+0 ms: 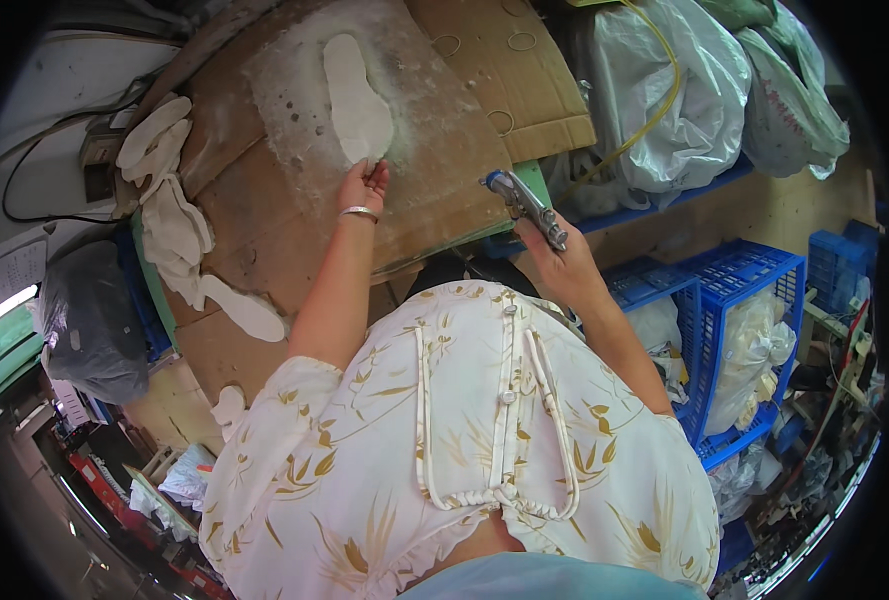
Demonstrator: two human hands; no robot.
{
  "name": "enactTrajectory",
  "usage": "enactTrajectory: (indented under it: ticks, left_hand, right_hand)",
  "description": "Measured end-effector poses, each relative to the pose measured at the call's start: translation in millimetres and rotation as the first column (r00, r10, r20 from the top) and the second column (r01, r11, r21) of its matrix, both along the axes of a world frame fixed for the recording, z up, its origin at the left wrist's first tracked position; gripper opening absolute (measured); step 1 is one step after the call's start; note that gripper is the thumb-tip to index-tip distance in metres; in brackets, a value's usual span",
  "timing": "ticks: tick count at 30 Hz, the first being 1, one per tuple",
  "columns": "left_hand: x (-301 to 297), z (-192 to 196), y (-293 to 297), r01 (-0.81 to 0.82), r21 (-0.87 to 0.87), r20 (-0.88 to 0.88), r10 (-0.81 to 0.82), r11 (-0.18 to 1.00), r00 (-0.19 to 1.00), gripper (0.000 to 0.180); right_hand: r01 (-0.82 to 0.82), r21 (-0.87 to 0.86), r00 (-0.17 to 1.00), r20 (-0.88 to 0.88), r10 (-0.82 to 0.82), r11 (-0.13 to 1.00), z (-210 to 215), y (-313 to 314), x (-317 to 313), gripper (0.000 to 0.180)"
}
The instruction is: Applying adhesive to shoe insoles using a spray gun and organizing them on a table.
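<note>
At twelve o'clock from my left hand (362,190): the pale insole (357,100) on a white-dusted sheet (289,110).
Its long axis runs near twelve-to-six, left fingertips at its six-o'clock end, pinching or merely touching, I can't tell; my right hand (564,262), farther off toward four o'clock, grips a spray gun (532,207).

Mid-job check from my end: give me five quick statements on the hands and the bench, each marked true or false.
1. The left hand is at the near end of a pale insole-shaped piece. True.
2. The right hand holds nothing. False: it grips a metal gun-like tool.
3. The bracelet is on the right wrist. False: it is on the left.
4. More pale pieces lie toward the left side of the cardboard. True.
5. The blue crates are on the person's left. False: they are on the right.
</note>
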State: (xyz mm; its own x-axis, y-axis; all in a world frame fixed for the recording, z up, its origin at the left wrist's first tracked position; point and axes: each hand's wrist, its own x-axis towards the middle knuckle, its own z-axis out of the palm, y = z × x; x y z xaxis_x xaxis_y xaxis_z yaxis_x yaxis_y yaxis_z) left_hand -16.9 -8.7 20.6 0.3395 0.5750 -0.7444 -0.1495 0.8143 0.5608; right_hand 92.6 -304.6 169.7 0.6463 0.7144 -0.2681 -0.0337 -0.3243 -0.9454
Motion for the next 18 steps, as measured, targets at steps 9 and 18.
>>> enactTrajectory:
  ticks: [9,18]
  left_hand:
    - [-2,15,6,-0.074,-0.062,0.057,0.078,0.995,0.995,0.008]
    - [-8,2,-1,-0.024,-0.059,0.041,0.026,0.998,0.999,0.011]
  right_hand:
    - [0.007,0.037,1.0,0.028,-0.008,0.999,2,3,-4,0.022]
    - [-0.001,-0.004,0.999,0.033,0.001,1.0,8,3,-9,0.024]
